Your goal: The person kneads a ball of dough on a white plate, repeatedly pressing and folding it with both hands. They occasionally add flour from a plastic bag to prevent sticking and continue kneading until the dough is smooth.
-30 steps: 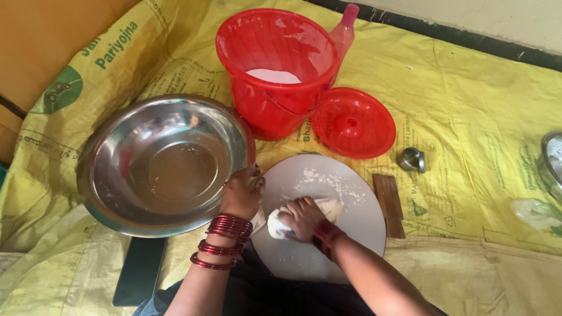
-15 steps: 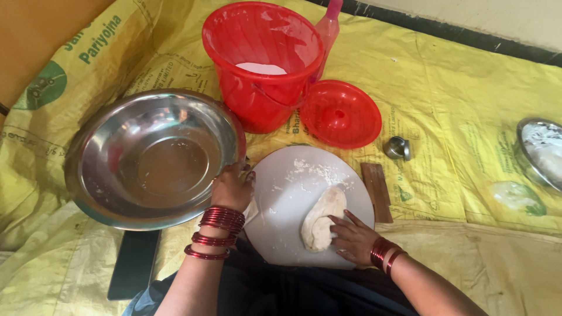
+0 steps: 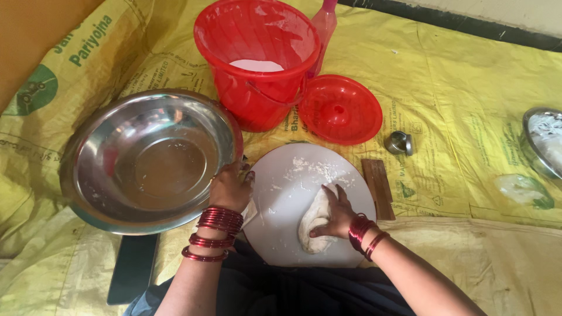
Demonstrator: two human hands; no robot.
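Yellow sheet (image 3: 456, 117) — steel bowl (image 3: 146, 158), red bucket (image 3: 257, 58), round board (image 3: 281, 193).

One head-worn camera looks steeply down, close over the round board (image 3: 293, 193)

Steel plate (image 3: 544, 140) cut off at right edge; pink bottle (image 3: 324, 23) cropped at top, mostly behind red bucket (image 3: 257, 88).

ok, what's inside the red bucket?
The red bucket holds a white, flour-like powder low down; its depth and anything beneath it can't be seen. The bucket's lid lies off beside it, and a pink bottle stands partly hidden behind.
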